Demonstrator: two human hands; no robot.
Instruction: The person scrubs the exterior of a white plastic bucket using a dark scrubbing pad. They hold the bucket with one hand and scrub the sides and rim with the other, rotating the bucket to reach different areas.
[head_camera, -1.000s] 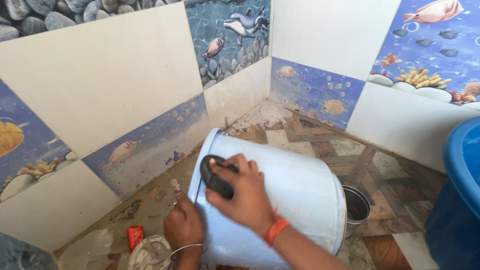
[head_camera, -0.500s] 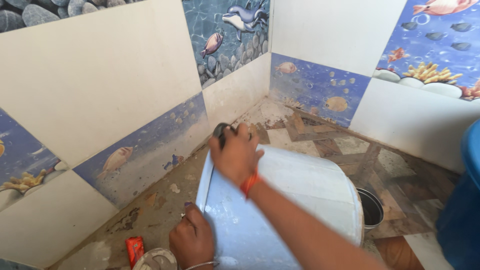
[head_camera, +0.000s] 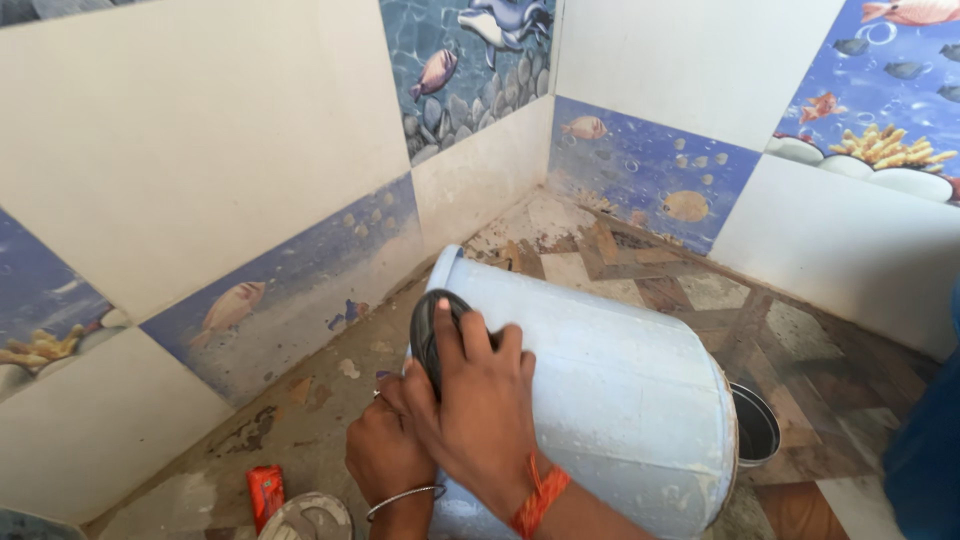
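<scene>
Pale blue plastic bucket (head_camera: 600, 400) lying on its side on the tiled floor (head_camera: 690, 290), its base end turned toward the wall corner. Right hand (head_camera: 480, 410) presses a dark scrubbing pad (head_camera: 428, 335) against the bucket's wall near the base rim, fingers (head_camera: 470, 335) curled closed over the pad. Left hand (head_camera: 385, 455), just beside the right, grips the bucket's base edge; its fingers are largely hidden. Steel cup (head_camera: 755, 428) behind the bucket's mouth. Red packet (head_camera: 264, 495) left of the bucket.
</scene>
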